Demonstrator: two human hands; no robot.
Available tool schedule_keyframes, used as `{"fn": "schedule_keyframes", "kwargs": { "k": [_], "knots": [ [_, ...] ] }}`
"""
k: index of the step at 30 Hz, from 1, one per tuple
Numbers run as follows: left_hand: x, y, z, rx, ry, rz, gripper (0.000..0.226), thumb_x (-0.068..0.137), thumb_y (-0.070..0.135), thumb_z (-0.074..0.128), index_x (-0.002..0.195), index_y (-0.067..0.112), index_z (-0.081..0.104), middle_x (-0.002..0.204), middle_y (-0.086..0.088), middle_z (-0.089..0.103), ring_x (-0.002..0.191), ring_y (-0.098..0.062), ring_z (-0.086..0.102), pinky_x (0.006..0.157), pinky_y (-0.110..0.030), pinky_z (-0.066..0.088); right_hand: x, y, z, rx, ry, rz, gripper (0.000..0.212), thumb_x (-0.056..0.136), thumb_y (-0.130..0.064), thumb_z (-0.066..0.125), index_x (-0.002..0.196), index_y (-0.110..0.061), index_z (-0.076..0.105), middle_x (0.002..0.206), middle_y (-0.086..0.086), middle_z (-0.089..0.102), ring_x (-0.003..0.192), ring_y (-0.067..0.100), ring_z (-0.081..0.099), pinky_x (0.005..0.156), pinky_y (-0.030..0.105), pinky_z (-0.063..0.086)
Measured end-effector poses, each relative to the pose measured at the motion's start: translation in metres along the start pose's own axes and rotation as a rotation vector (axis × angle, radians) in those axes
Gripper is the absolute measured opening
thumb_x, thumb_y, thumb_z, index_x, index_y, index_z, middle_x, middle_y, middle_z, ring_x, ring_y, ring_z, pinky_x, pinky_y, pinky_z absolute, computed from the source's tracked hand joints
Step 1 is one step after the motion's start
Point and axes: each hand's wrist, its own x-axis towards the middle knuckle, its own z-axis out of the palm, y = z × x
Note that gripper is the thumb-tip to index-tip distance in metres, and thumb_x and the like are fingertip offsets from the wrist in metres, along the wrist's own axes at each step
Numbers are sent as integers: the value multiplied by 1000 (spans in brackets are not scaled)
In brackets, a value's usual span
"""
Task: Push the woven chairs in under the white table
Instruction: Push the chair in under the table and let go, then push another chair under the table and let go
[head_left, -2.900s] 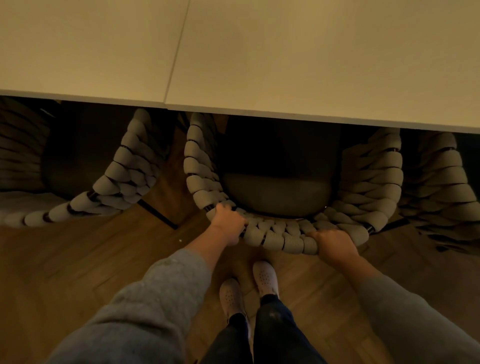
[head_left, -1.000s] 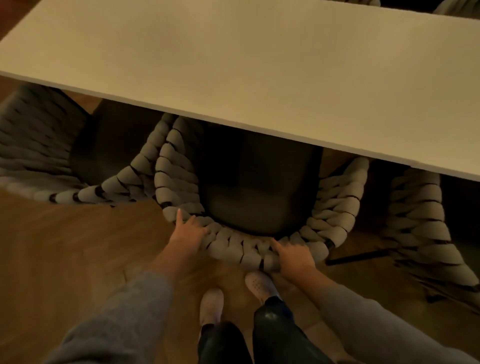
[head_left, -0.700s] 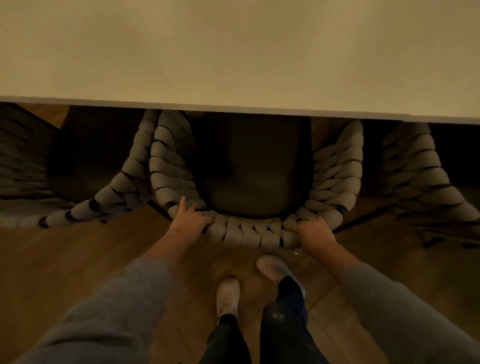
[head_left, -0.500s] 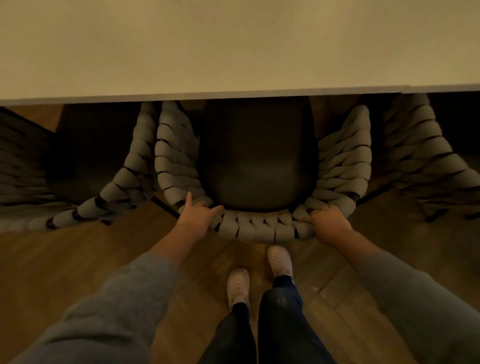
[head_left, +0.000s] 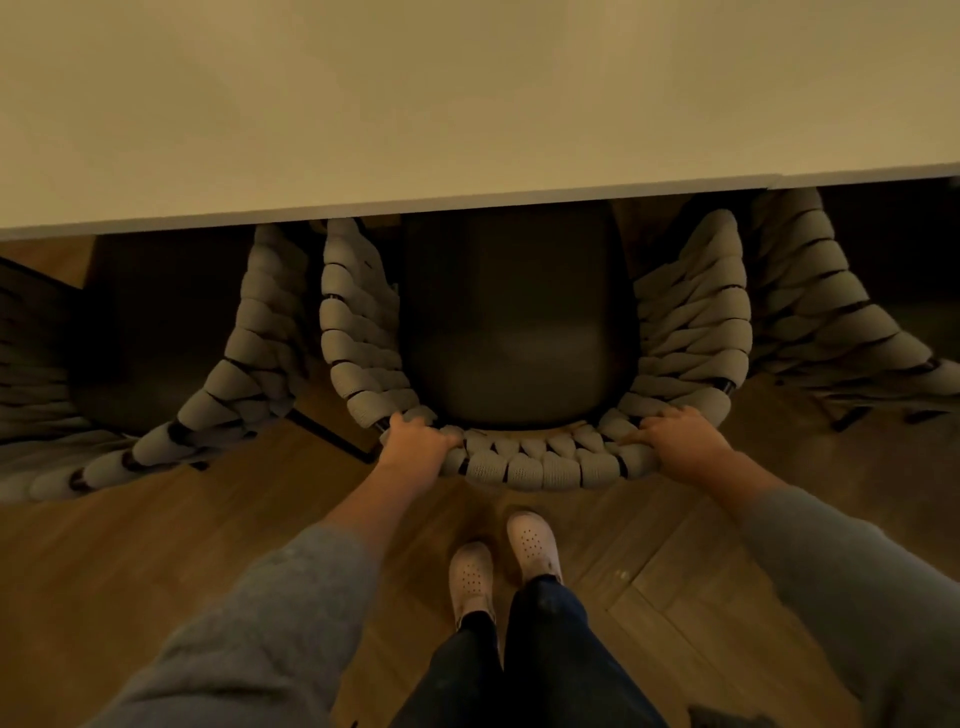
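A woven chair (head_left: 524, 467) with thick grey rope wrapping and a dark seat cushion stands right in front of me, its front part hidden under the white table (head_left: 467, 104). My left hand (head_left: 415, 447) grips the left end of the curved backrest rim, fingers curled over it. My right hand (head_left: 680, 441) grips the right end of the same rim. The table's near edge runs across the view above the seat.
A second woven chair (head_left: 218, 395) stands to the left, partly under the table. A third woven chair (head_left: 831, 312) is at the right. My feet in white shoes (head_left: 504, 561) stand on the wooden floor just behind the middle chair.
The middle chair's seat has slid further under the table edge. My left hand's fingers, spread before, now curl over the rim. My feet have come closer together.
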Motion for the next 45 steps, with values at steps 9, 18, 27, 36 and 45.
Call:
{"fn": "schedule_keyframes", "kwargs": {
  "k": [9, 18, 27, 36, 45],
  "knots": [
    [28, -15, -4, -28, -72, -63, 50, 98, 27, 52, 144, 36, 35, 139, -1, 50, 129, -27, 41, 105, -51, 30, 29, 7, -26, -104, 16, -24, 47, 100, -24, 45, 144, -37, 38, 138, -4, 48, 121, 24, 44, 100, 40, 35],
    [44, -15, -12, -10, -128, -51, 56, 96, 23, 54, 147, 36, 34, 145, -3, 44, 138, -29, 33, 116, -61, 12, 35, 13, -33, -111, -19, -3, 47, 99, -24, 45, 145, -34, 37, 141, 1, 45, 125, 25, 42, 102, 40, 33],
    [9, -40, 10, -129, 157, 56, 80, 92, 27, 61, 155, 29, 12, 163, -10, 3, 150, -30, -7, 117, -55, -11, 42, -53, -74, 160, -151, -119, 101, 79, -59, 68, 154, -31, 7, 154, 6, 29, 139, 28, 31, 116, 51, 20],
    [-84, -194, 115, -355, 437, -167, 99, 80, 45, 73, 154, 26, 11, 162, -14, 4, 147, -27, -7, 115, -49, -7, 68, -255, -149, 367, 337, -264, 88, 89, -51, 58, 155, -27, 4, 162, 8, 7, 149, 24, 6, 121, 41, 2],
    [-172, -381, 216, -225, 110, -341, 106, 85, 51, 65, 155, 27, -12, 163, -11, -8, 150, -30, -11, 117, -56, -4, 103, -445, -195, 368, 401, -289, 89, 87, -40, 65, 155, -27, 10, 162, 7, 6, 149, 25, 4, 120, 45, 3]
  ]
}}
